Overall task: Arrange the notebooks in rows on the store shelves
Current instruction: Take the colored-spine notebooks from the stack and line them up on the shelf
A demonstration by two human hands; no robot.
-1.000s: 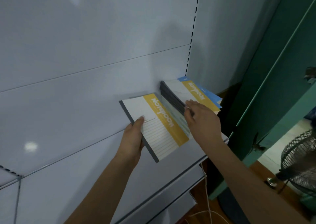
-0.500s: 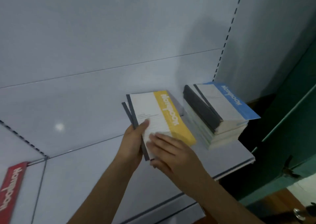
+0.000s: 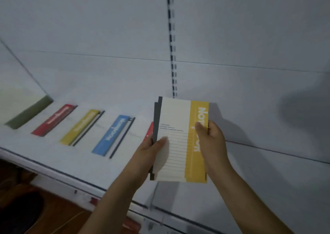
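Note:
I hold two yellow-and-white notebooks (image 3: 180, 126) stacked together above the white shelf (image 3: 89, 166). My left hand (image 3: 151, 155) grips their dark spine edge, thumb on the lined cover. My right hand (image 3: 212, 141) grips the yellow right edge, thumb across the title. A row of notebooks lies flat on the shelf to the left: green (image 3: 29, 113), red (image 3: 54, 120), yellow (image 3: 80, 126) and blue (image 3: 111, 135). Another red notebook (image 3: 149, 132) peeks out behind the ones I hold.
The white back panel carries a slotted upright (image 3: 172, 43). Right of my hands the shelf surface (image 3: 267, 180) is bare. Dark wooden floor (image 3: 26, 207) shows below the shelf's front edge at the lower left.
My view swung left, away from the stack of notebooks at the shelf's right end. The held notebooks came along, and my right hand shifted from their lower cover to their yellow right edge.

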